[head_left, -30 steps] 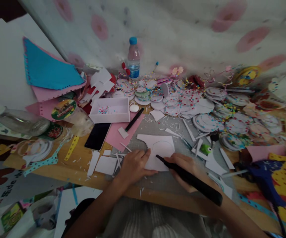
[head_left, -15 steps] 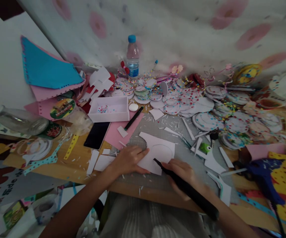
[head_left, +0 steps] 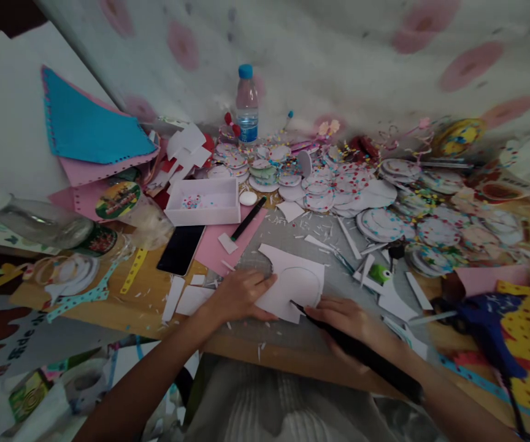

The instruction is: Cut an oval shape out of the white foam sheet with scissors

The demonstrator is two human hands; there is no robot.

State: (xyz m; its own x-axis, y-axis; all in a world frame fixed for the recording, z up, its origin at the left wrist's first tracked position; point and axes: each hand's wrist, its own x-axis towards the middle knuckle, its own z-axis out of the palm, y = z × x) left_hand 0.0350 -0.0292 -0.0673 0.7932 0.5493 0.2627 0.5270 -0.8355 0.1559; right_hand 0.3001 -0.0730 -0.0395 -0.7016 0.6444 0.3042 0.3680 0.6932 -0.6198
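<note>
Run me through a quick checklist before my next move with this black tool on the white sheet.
1. Left hand resting on the white sheet: ok.
2. Black tool gripped in the right hand: ok.
3. Left fingertips apart from the tool's tip: ok.
4. Tip pressing into the sheet: cannot tell.
5. Grey mat free of paper scraps: not ok.

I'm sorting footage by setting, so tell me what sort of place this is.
Probably a craft workspace, perhaps at home: stacks of dotted white discs crowd the table, what looks like a blue glue gun lies at right, and the left hand rests on white paper bearing a curved outline.
</note>
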